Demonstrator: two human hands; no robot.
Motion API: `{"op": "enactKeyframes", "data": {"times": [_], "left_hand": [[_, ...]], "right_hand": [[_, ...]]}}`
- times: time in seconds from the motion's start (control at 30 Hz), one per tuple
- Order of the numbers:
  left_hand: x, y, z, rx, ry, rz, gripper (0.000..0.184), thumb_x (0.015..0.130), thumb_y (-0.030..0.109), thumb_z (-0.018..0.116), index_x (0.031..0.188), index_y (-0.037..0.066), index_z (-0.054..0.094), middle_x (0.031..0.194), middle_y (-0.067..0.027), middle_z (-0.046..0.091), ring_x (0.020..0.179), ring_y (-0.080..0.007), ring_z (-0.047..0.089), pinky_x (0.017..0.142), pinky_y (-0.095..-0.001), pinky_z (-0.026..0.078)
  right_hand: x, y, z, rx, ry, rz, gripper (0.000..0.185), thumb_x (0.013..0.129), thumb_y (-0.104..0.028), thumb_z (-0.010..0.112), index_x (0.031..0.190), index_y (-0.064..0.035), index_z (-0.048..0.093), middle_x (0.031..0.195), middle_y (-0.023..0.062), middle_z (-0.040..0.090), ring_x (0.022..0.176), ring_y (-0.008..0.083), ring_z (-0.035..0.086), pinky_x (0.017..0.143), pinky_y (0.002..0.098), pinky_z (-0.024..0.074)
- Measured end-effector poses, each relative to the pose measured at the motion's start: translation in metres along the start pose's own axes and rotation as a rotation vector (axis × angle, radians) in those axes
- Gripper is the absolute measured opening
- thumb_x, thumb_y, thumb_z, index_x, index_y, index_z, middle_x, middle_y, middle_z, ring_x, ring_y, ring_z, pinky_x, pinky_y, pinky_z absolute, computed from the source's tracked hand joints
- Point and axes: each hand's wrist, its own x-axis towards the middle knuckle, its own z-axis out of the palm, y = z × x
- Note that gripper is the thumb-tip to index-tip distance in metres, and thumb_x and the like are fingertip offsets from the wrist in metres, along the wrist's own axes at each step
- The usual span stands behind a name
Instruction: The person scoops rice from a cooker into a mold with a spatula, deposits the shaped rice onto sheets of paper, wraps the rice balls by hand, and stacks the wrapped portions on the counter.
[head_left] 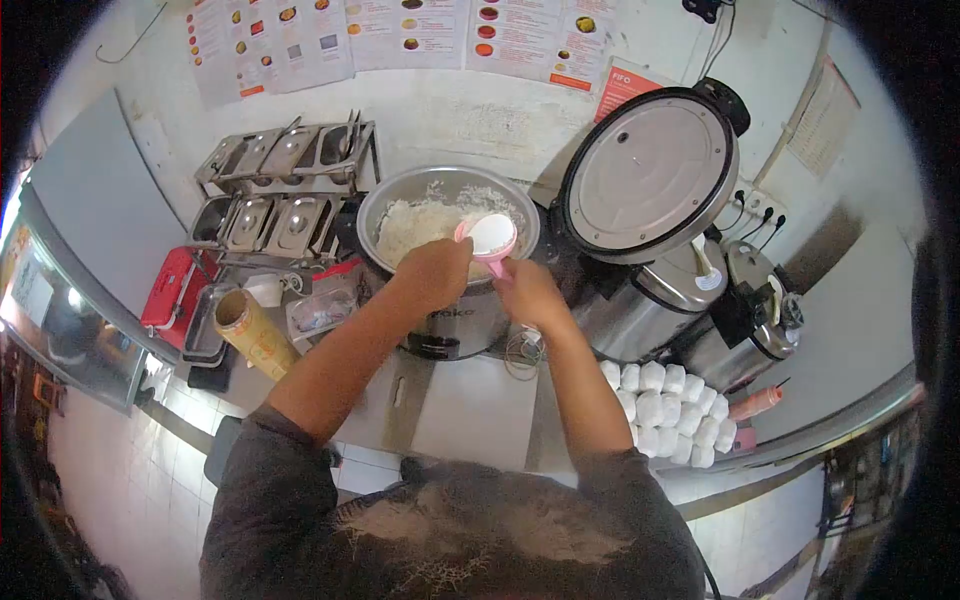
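Note:
In the head view my right hand is wrapped round the handle of a pink scoop, held over the near part of a large metal pot. Something smooth and white fills the scoop's bowl. My left hand is closed at the scoop's left side; whatever its fingers grip is hidden from here. Under both hands, the wide pot of a rice cooker holds loose white rice, with grains stuck to its inner wall.
At right, an open-lidded cooker stands beside a smaller one. Several white wrapped portions sit in rows before them. To the left are metal containers on a rack, a red box, and a film roll.

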Motion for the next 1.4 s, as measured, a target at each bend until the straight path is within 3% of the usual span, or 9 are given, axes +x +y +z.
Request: {"op": "enactKeyframes", "data": {"times": [0.27,0.43,0.67,0.87,1.0,1.03,1.1,1.2,1.4], "left_hand": [[0.001,-0.004,0.005,-0.162,0.072,-0.101,0.03,0.089,0.025,0.056,0.104,0.0,0.065,0.097,-0.0225,0.069,0.091,-0.039,0.068,0.077,-0.051,0.053],[-0.002,-0.015,0.001,-0.138,0.133,-0.156,0.029,0.09,0.022,0.054,0.105,-0.001,0.064,0.09,-0.0237,0.069,0.088,-0.0388,0.069,0.076,-0.0516,0.055],[-0.004,-0.019,0.002,-0.168,0.05,-0.108,0.027,0.089,0.016,0.052,0.108,-0.001,0.063,0.092,-0.0247,0.068,0.092,-0.0404,0.069,0.075,-0.0531,0.054],[-0.002,-0.014,0.006,-0.142,0.022,-0.165,0.025,0.087,0.018,0.056,0.105,0.003,0.066,0.093,-0.0203,0.07,0.09,-0.0382,0.069,0.075,-0.0516,0.055],[0.001,-0.034,0.039,-0.162,0.105,-0.14,0.026,0.084,0.023,0.061,0.092,0.001,0.071,0.09,-0.0218,0.071,0.086,-0.0366,0.071,0.074,-0.0485,0.056],[0.006,-0.043,0.05,-0.161,0.087,-0.15,0.026,0.086,0.023,0.058,0.097,0.002,0.07,0.093,-0.022,0.071,0.089,-0.0373,0.07,0.076,-0.05,0.055],[0.012,-0.046,-0.027,-0.179,-0.172,-0.204,0.028,0.088,0.025,0.058,0.086,0.002,0.073,0.08,-0.0215,0.07,0.077,-0.0368,0.071,0.068,-0.0507,0.056],[0.005,-0.045,-0.001,-0.134,0.247,-0.099,0.033,0.092,0.024,0.051,0.114,0.003,0.064,0.093,-0.0238,0.068,0.089,-0.0399,0.068,0.077,-0.0516,0.053],[-0.009,-0.04,0.006,-0.009,0.088,-0.007,0.037,0.094,0.018,0.045,0.125,0.001,0.057,0.095,-0.0249,0.067,0.089,-0.0418,0.067,0.077,-0.052,0.053]], "right_hand": [[0.02,0.012,-0.001,-0.055,-0.076,-0.062,0.025,0.091,-0.019,0.058,0.098,0.0032,0.067,0.089,0.0276,0.067,0.077,0.0409,0.068,0.069,0.0485,0.0519],[0.012,-0.017,-0.001,-0.035,-0.128,-0.112,0.023,0.094,-0.014,0.055,0.088,0.006,0.064,0.063,0.0106,0.059,0.053,0.0188,0.058,0.046,0.036,0.0449],[0.024,0.003,0.006,0.18,-0.199,0.111,0.021,0.094,-0.012,0.054,0.086,0.0048,0.064,0.06,0.0088,0.056,0.045,0.0182,0.055,0.04,0.0353,0.0412],[0.05,0.057,0.026,-0.018,-0.123,-0.117,0.02,0.094,-0.014,0.056,0.09,0.0038,0.063,0.055,0.0052,0.051,0.041,0.0167,0.051,0.037,0.0332,0.0379],[0.016,-0.018,0.006,0.036,-0.125,0.025,0.024,0.093,-0.018,0.058,0.09,0.0051,0.064,0.061,0.0111,0.059,0.047,0.0188,0.057,0.045,0.036,0.0434],[0.014,-0.027,-0.002,-0.007,-0.185,0.02,0.034,0.089,-0.023,0.061,0.103,0.0081,0.065,0.084,0.0277,0.066,0.071,0.0383,0.067,0.066,0.0471,0.0528],[0.034,0.018,0.022,-0.112,-0.14,-0.098,0.031,0.089,-0.021,0.058,0.103,0.0053,0.065,0.099,0.0302,0.065,0.094,0.0473,0.063,0.082,0.0503,0.0507],[0.022,-0.004,0.008,-0.183,-0.075,-0.113,0.032,0.094,-0.025,0.053,0.103,0.0034,0.066,0.104,0.0302,0.065,0.1,0.0476,0.062,0.087,0.0525,0.0486],[0.024,-0.001,0.01,-0.133,-0.118,-0.036,0.031,0.09,-0.021,0.056,0.108,0.0024,0.065,0.107,0.0291,0.065,0.103,0.0464,0.061,0.09,0.0502,0.0488]]}}
